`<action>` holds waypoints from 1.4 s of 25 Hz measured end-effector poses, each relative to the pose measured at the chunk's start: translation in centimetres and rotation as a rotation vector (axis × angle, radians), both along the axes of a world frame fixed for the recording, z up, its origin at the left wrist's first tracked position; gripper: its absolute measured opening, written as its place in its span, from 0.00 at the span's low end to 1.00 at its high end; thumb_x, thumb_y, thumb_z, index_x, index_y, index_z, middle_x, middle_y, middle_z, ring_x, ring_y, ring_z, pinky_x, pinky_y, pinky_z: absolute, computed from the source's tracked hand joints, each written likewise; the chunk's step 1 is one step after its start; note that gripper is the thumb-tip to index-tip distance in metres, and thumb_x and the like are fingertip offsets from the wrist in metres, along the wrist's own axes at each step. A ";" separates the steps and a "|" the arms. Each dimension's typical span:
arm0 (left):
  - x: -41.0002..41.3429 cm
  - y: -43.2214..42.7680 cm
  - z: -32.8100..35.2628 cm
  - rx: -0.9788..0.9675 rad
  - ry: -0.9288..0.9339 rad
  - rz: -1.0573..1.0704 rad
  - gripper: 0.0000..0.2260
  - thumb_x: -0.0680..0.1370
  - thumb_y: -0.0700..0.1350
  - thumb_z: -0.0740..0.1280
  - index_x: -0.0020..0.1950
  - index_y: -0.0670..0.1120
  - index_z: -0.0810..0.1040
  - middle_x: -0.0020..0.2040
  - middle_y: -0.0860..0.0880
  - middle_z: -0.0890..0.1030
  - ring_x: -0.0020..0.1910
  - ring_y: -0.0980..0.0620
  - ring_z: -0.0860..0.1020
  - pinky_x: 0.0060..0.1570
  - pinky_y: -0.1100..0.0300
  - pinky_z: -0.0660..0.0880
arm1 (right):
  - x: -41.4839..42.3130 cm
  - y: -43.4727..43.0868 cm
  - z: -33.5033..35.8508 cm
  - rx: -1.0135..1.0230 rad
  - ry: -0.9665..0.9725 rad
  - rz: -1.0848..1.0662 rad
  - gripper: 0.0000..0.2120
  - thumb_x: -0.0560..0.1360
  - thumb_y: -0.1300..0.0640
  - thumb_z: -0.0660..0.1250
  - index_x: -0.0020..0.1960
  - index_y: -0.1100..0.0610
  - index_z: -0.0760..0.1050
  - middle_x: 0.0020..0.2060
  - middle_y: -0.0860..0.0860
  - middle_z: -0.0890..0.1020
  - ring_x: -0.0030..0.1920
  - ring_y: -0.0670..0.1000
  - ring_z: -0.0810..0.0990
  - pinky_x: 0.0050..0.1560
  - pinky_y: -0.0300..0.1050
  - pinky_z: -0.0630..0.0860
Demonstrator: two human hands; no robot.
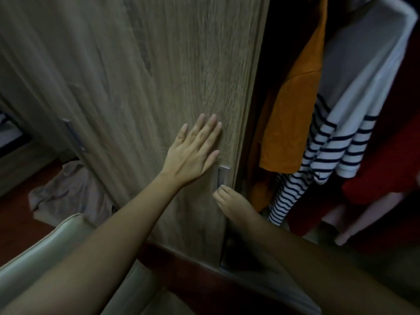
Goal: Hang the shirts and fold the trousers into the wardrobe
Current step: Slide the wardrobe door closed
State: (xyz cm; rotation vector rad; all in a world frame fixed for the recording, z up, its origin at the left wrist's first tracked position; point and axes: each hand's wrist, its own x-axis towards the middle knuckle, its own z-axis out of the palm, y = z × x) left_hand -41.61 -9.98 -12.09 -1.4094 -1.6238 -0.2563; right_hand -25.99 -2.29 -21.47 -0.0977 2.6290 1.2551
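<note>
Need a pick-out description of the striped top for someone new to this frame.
Right of the big wooden wardrobe door, clothes hang in the open section. The striped top hangs between an orange shirt and a red garment. It alone is white with dark stripes.

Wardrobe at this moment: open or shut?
Open. Right of the wooden door, the dark interior shows a hanging orange shirt and striped shirt. The left hand lies flat on that door.
</note>
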 end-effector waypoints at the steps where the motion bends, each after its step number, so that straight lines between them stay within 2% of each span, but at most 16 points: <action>1: 0.1 0.5 -0.7 0.019 0.005 0.004 0.30 0.82 0.56 0.50 0.77 0.45 0.42 0.77 0.48 0.35 0.76 0.52 0.38 0.72 0.54 0.37 | -0.2 0.5 0.1 0.049 -0.014 0.014 0.26 0.77 0.52 0.60 0.72 0.59 0.61 0.70 0.57 0.65 0.71 0.57 0.62 0.72 0.53 0.54; 5: 0.1 2.2 -1.9 0.102 0.021 0.029 0.34 0.81 0.59 0.52 0.76 0.43 0.39 0.76 0.46 0.33 0.76 0.51 0.36 0.72 0.53 0.34 | -0.4 1.5 -0.1 0.119 -0.050 0.086 0.28 0.77 0.50 0.61 0.73 0.58 0.59 0.72 0.56 0.63 0.71 0.56 0.62 0.73 0.54 0.53; 8: 0.3 2.6 -1.9 0.146 0.099 0.056 0.35 0.80 0.61 0.53 0.77 0.43 0.41 0.77 0.45 0.35 0.76 0.50 0.37 0.71 0.51 0.33 | -0.2 1.7 0.2 0.159 -0.062 0.110 0.28 0.76 0.51 0.62 0.72 0.58 0.60 0.71 0.57 0.64 0.70 0.56 0.63 0.72 0.54 0.55; 11: 1.1 3.3 -1.5 0.147 0.141 0.003 0.36 0.80 0.61 0.55 0.77 0.42 0.43 0.77 0.45 0.37 0.76 0.50 0.39 0.72 0.51 0.34 | 1.3 2.2 0.7 0.148 -0.060 0.117 0.26 0.76 0.51 0.62 0.71 0.59 0.62 0.68 0.56 0.67 0.68 0.56 0.66 0.70 0.52 0.59; 14: 3.3 4.8 -2.0 0.144 0.133 -0.074 0.36 0.79 0.60 0.56 0.77 0.41 0.45 0.77 0.44 0.38 0.76 0.49 0.40 0.73 0.52 0.35 | 4.0 3.3 0.2 0.196 -0.089 0.141 0.27 0.76 0.51 0.61 0.72 0.59 0.61 0.69 0.56 0.66 0.68 0.55 0.64 0.70 0.51 0.58; 18: 7.1 6.8 -1.9 0.147 0.112 -0.181 0.35 0.79 0.57 0.58 0.77 0.41 0.45 0.77 0.44 0.39 0.77 0.48 0.41 0.73 0.53 0.38 | 7.6 3.8 0.3 0.152 -0.070 0.053 0.24 0.77 0.52 0.60 0.71 0.58 0.63 0.66 0.54 0.67 0.66 0.55 0.65 0.69 0.49 0.60; 23: 12.9 9.3 -1.4 0.154 0.171 -0.297 0.32 0.79 0.53 0.59 0.77 0.41 0.52 0.78 0.44 0.45 0.77 0.48 0.47 0.73 0.51 0.42 | 14.5 5.5 0.8 0.222 -0.126 0.067 0.23 0.78 0.55 0.54 0.72 0.59 0.61 0.66 0.53 0.67 0.65 0.52 0.66 0.67 0.46 0.64; 28: 18.9 12.2 -0.6 0.109 0.242 -0.393 0.28 0.80 0.51 0.57 0.77 0.42 0.54 0.78 0.45 0.47 0.77 0.49 0.48 0.73 0.50 0.43 | 22.0 7.9 0.9 0.172 -0.150 -0.044 0.23 0.78 0.52 0.56 0.72 0.55 0.62 0.67 0.49 0.68 0.64 0.51 0.68 0.67 0.45 0.65; 32: 25.3 15.1 -0.8 0.100 0.219 -0.487 0.29 0.79 0.51 0.58 0.77 0.43 0.55 0.79 0.46 0.48 0.77 0.50 0.50 0.71 0.51 0.48 | 28.7 9.6 1.4 0.106 -0.139 -0.145 0.23 0.79 0.54 0.55 0.72 0.59 0.59 0.68 0.54 0.65 0.66 0.53 0.65 0.69 0.47 0.62; 35: 29.9 17.2 -0.8 0.110 0.213 -0.533 0.28 0.79 0.51 0.58 0.77 0.43 0.56 0.78 0.46 0.48 0.77 0.50 0.49 0.70 0.51 0.48 | 33.1 10.7 1.9 0.073 -0.118 -0.190 0.22 0.79 0.54 0.53 0.72 0.60 0.60 0.68 0.55 0.66 0.66 0.54 0.66 0.69 0.48 0.62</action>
